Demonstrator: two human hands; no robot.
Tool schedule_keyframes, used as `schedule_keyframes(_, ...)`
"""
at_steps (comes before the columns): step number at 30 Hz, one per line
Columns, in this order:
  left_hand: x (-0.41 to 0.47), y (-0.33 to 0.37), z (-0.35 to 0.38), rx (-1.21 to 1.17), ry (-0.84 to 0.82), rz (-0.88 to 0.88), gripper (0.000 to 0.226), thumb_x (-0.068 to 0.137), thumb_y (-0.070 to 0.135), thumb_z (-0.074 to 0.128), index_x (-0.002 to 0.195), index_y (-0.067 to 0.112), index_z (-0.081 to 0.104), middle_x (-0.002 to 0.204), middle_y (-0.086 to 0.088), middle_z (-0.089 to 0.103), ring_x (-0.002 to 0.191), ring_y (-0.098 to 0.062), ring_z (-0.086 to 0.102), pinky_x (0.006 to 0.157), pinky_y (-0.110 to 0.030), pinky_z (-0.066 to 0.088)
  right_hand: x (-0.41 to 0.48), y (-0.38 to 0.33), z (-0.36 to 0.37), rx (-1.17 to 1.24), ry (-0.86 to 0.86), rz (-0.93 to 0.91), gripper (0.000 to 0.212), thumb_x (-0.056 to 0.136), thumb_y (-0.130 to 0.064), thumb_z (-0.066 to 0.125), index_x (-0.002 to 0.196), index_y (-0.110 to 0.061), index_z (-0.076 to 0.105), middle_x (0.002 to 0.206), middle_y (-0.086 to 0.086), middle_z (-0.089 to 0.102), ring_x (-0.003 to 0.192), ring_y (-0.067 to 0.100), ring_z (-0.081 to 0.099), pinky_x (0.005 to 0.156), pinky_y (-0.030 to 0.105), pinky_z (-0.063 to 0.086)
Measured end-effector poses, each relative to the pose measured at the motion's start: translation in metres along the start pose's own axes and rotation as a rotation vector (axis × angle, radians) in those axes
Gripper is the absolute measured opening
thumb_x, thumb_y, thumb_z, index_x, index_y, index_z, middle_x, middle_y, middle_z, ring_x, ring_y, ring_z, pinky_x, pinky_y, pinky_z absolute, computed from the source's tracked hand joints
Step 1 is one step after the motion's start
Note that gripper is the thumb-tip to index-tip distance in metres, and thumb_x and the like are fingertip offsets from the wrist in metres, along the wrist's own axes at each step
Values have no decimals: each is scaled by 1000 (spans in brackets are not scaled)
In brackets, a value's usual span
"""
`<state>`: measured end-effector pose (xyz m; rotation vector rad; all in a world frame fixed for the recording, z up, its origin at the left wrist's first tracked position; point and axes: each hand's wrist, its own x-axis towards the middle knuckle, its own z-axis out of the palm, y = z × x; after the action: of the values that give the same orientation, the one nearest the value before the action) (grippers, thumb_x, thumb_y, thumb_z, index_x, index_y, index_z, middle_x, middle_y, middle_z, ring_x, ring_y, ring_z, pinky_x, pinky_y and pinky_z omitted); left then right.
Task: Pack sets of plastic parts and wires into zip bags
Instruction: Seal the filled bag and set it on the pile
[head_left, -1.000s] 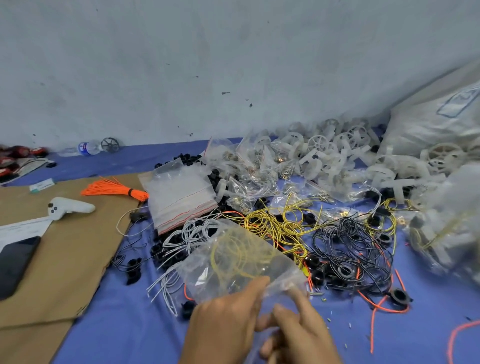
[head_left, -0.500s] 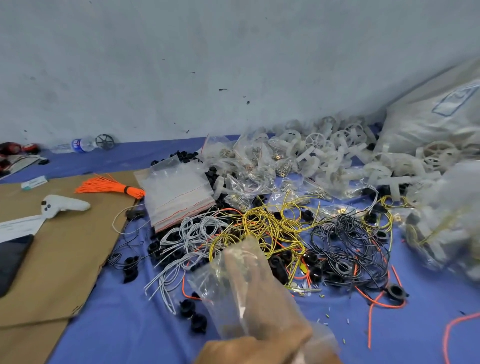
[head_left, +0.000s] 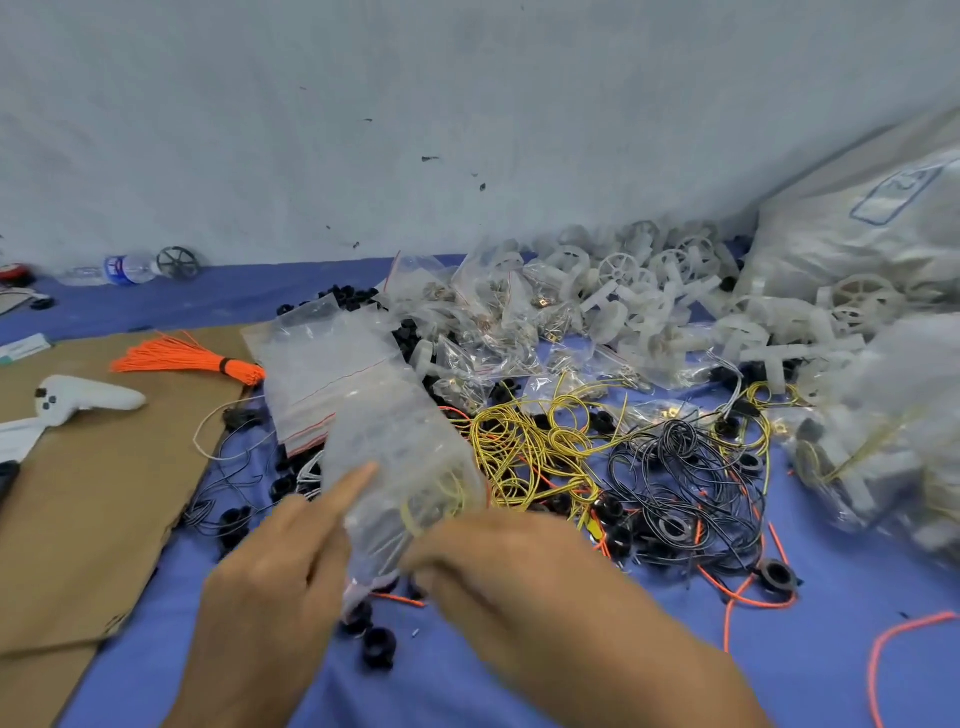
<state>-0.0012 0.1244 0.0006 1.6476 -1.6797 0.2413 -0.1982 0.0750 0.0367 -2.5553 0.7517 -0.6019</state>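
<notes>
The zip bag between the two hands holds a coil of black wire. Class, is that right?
No. The coil inside the zip bag is yellow wire, not black. The bag does sit between the left hand and right hand, as the head view shows.

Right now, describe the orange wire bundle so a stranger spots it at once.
Find the brown cardboard sheet on the left. At its far edge, beside the zip bag stack, lies the orange wire bundle. Unlike loose orange strands elsewhere, it is straight, fanned like a tassel, cinched by a black band.
</notes>
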Motion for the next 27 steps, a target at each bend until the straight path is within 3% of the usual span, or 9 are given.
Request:
schedule_keyframes(2,8,-4,1,-60,22,-95,44,93,12,60,129,35,63,64,12,43,56,-1,39,56,-15,35,3,26,-6,37,268,117,16,95,-33,49,103,-30,62,80,-20,64,72,0,59,66,25,49)
schedule_keyframes(4,13,-6,6,-117,41,-161,49,92,8,65,122,46,63,61,16,46,50,1,35,51,-11,32,16,54,-5,22,406,266,13,96,-34,52,100,-30,63,65,-24,53,59,-1,49,57,17,37)
schedule_keyframes(7,24,-9,13,-243,12,-232,46,93,23,63,117,62,58,57,11,35,49,-4,31,47,-16,29,45,102,16,-141,243,472,17,97,-31,50,101,-27,66,86,-13,58,85,12,55,70,32,47)
schedule_keyframes(10,33,-8,20,-297,3,-238,40,92,34,60,115,66,54,59,9,34,50,-6,33,49,-17,32,72,130,44,-257,87,551,32,100,-38,43,103,-19,68,105,6,60,107,30,50,85,39,45)
schedule_keyframes(14,39,-9,28,-307,2,-255,35,93,36,61,113,64,55,59,10,36,52,-7,38,52,-15,33,96,147,69,-441,-5,585,48,98,-52,38,105,-13,65,108,12,62,106,34,50,92,44,42)
schedule_keyframes(18,42,-10,31,-332,-27,-265,29,90,45,58,113,62,56,58,12,38,53,-6,41,52,-11,34,100,157,70,-463,-9,595,31,96,-38,41,100,-14,60,104,8,64,102,33,55,92,43,42)
schedule_keyframes(22,44,-8,35,-353,-58,-277,26,92,47,61,117,53,59,59,12,43,55,-5,46,56,-11,38,90,156,52,-273,227,646,26,96,-30,45,100,-8,58,102,11,57,98,31,49,85,41,39)
schedule_keyframes(25,46,-5,37,-353,-67,-295,30,93,52,57,122,45,60,61,10,47,57,-6,48,56,-15,39,70,150,22,93,510,694,16,98,-28,48,101,-14,56,103,3,52,101,24,48,87,43,42)
schedule_keyframes(27,47,-3,38,-355,-75,-304,35,93,54,53,125,42,59,63,9,49,57,-7,49,57,-20,39,51,141,0,432,681,688,9,99,-28,47,100,-22,53,100,-4,59,97,18,57,78,36,47)
